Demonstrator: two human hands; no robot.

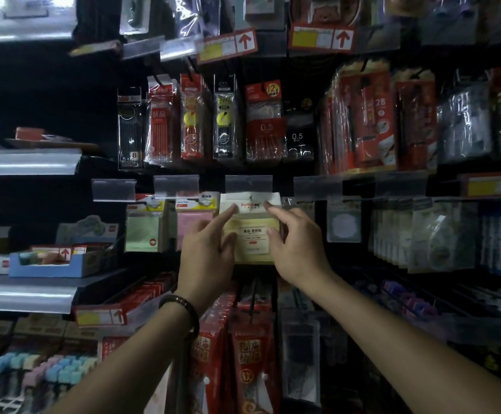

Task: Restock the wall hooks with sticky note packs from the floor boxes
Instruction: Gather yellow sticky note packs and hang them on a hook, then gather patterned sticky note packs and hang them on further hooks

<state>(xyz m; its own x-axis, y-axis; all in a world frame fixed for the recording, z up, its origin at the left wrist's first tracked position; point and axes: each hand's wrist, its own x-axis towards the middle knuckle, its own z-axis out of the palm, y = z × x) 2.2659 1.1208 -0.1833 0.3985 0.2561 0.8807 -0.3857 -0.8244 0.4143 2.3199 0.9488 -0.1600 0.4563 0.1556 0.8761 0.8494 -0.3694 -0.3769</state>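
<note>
A pale yellow sticky note pack point(250, 234) with a white header card hangs at the middle of the wall display, its header up at the hook point(251, 197) under a clear price holder. My left hand point(206, 252) grips the pack's left side, forefinger on the header. My right hand point(292, 240) pinches its right edge, forefinger at the header's top right. Left of it hang a pink sticky note pack point(194, 222) and a green sticky note pack point(143, 231). The floor boxes are out of view.
Pen refill packs point(192, 121) and pencil packs point(362, 121) hang in the row above. Red packets point(249, 354) hang below my hands. A blue tray point(52, 264) sits on the left shelf; tape rolls point(437, 234) hang at the right.
</note>
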